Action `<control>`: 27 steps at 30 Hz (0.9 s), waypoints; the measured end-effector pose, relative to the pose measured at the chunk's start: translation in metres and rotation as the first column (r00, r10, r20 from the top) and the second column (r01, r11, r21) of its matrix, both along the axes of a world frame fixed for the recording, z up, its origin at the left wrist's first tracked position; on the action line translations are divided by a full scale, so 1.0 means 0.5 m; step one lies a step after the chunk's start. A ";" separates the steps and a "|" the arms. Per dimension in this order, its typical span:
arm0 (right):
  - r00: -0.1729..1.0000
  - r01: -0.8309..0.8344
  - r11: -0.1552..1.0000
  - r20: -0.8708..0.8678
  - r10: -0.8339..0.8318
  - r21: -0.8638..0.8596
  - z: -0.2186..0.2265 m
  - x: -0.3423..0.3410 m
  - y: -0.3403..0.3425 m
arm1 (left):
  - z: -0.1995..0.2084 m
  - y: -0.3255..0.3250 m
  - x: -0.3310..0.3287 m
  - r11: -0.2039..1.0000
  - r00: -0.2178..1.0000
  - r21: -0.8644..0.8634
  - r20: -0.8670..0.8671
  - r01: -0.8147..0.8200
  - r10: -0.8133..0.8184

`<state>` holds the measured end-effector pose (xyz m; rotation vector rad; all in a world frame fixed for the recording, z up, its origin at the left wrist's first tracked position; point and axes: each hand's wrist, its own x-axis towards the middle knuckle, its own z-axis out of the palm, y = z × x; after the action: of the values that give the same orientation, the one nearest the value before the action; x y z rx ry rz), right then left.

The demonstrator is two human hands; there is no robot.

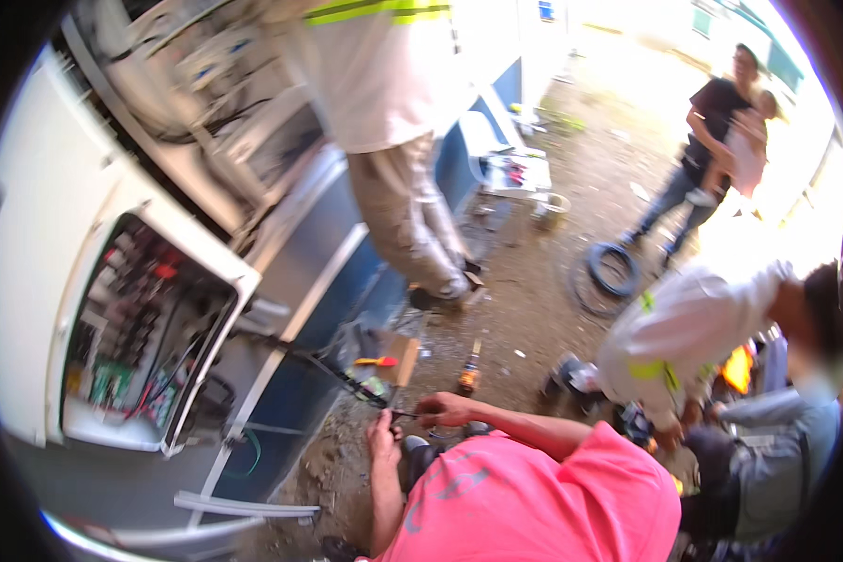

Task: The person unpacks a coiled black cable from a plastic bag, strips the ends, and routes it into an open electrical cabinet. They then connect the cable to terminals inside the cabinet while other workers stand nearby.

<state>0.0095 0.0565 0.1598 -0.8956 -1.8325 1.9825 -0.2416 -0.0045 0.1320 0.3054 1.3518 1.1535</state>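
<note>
My left hand (382, 438) is closed around the end of a dark cable (351, 382), which runs down from the side of the blue-and-white wall. To its right, my right hand (448, 409) has its fingers pinched together. A thin dark piece (405, 413) spans the gap between both hands; whether it is a tool or part of the cable is too small to tell. On the ground just beyond lies an orange-and-black tool (468, 373) with a long thin shaft. A red-and-yellow hand tool (377, 362) rests by a brown board (406, 361).
An open electrical box (150, 328) with wiring and green circuit boards is at left. A person in hi-vis clothing (384, 103) stands ahead. Another person in a white hi-vis shirt (684, 328) bends at right. A coil of dark tubing (613, 270) lies on the dirt.
</note>
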 end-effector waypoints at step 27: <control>0.510 -0.200 0.921 0.838 -0.193 0.333 -0.335 0.258 -0.061 | 0.033 -0.007 -0.056 0.992 0.995 0.084 -0.041 -0.093 0.096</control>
<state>0.1385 0.0260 -0.0075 -1.9688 -2.5723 1.0394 -0.2694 -0.0083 0.1486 0.3311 1.3721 1.2905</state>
